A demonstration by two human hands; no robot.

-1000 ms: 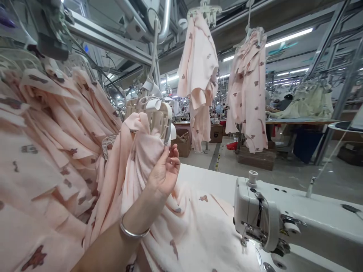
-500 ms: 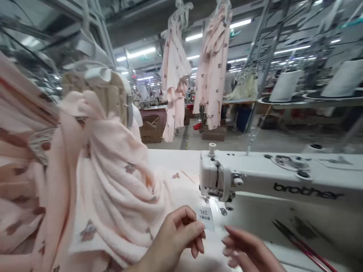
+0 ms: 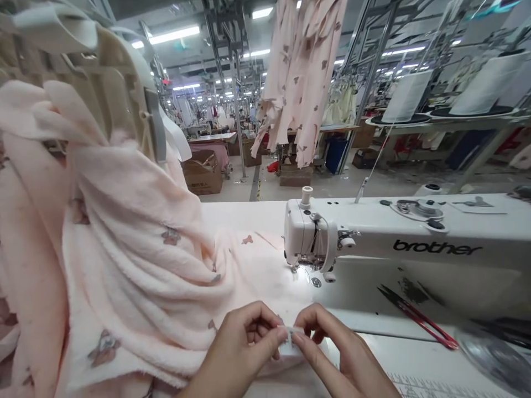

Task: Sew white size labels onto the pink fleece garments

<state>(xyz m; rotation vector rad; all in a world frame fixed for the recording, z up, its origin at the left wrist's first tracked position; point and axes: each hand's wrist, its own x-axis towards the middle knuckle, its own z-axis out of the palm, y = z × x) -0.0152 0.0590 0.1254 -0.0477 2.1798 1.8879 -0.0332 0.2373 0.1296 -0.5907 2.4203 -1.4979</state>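
In the head view, I pinch a small white label [image 3: 286, 348] between the thumb and forefinger of my left hand [image 3: 244, 348] and those of my right hand [image 3: 338, 351], the two grips narrow and close together. The label is at the near centre, on the near side of a white Brother sewing machine [image 3: 307, 232], whose lamp lights the needle area; I cannot tell whether the label touches the cloth below. Pale pink fleece fabric [image 3: 149, 293] printed with brown bears falls in folds at left from a beige clamp hanger [image 3: 124, 105] and spreads right across the white worktable [image 3: 240, 213] to the machine. At right, red-handled tweezers [image 3: 417, 318] with dark tips lie beside the machine, and beyond it stand two white thread cones [image 3: 409, 98]. On the far side, pink printed garment pieces [image 3: 307, 77] hang above the factory floor, a cardboard box [image 3: 202, 174] to their left.
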